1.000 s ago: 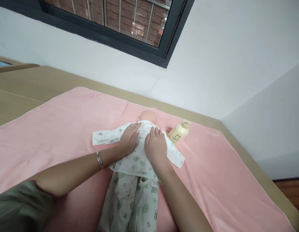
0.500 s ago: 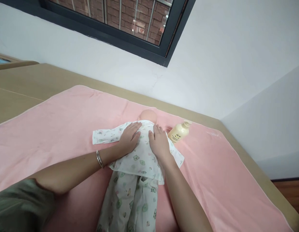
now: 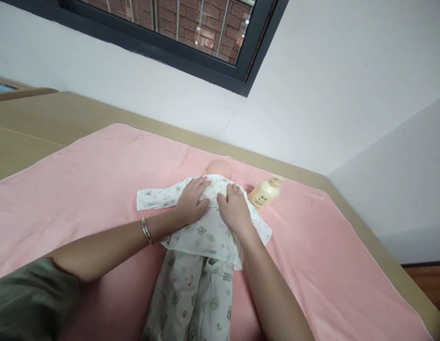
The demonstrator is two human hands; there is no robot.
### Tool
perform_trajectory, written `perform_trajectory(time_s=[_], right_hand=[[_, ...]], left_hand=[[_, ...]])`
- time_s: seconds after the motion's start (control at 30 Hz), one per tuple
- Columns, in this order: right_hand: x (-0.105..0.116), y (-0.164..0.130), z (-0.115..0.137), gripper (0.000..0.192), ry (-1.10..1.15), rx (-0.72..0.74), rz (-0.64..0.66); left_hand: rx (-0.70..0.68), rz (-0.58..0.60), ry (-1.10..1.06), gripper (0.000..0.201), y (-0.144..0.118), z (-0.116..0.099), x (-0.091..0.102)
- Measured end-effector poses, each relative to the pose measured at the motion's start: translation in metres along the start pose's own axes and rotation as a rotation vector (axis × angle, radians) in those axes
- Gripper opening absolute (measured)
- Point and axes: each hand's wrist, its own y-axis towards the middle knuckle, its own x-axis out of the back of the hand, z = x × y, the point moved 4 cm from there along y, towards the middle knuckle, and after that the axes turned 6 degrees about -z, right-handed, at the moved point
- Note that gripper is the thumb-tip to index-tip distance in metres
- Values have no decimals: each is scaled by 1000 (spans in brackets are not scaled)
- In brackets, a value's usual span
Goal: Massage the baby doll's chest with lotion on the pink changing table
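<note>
Both hands unclenched: left hand (image 3: 192,202) and right hand (image 3: 236,210) are laid palm down, side by side, on the chest of a white patterned top (image 3: 206,239); fingers are extended, thumbs are spread inward and held apart, and nothing is grasped.

Container, one: pale yellow pump bottle (image 3: 265,192), printed in dark lettering, tilted in view, placed just beside the sleeve on the right; its contents cannot be told.

Doll, one: laid on a pink blanket (image 3: 312,246), its rounded head (image 3: 220,167) exposed beyond the neckline, its body covered by the top. Matching trousers (image 3: 187,289) are overlapped at the waist by the hem. Left sleeve is stretched outward. Silver bracelet (image 3: 146,230), one: worn on the left wrist.
</note>
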Motion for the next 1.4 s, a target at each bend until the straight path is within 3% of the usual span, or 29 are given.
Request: perform_trajectory(time_s=[0.13,0.43,0.77,0.93,1.1,1.27,1.4], right_hand=[[1,5,-3,55,-81,8,-55],[12,-26,27,46,-286,54,-31],[1,9,-9,53,-74,72,1],[4,-9,11,51,-188,38,-40],[12,-25,31,40,-262,93,-66],[12,-7,8,41,-81,118,-3],[7,5,-5,48,-20,114,-2]], left_hand=[[52,41,71,59,4,-7,-1],[88,156,68,55,26,-7,6],[-40,75,304,51,-8,-39,1],[4,122,232,52,7,-22,3],[29,190,190,52,23,-10,5],[-28,103,318,54,-7,-40,4],[-84,121,299,56,-26,-56,3]])
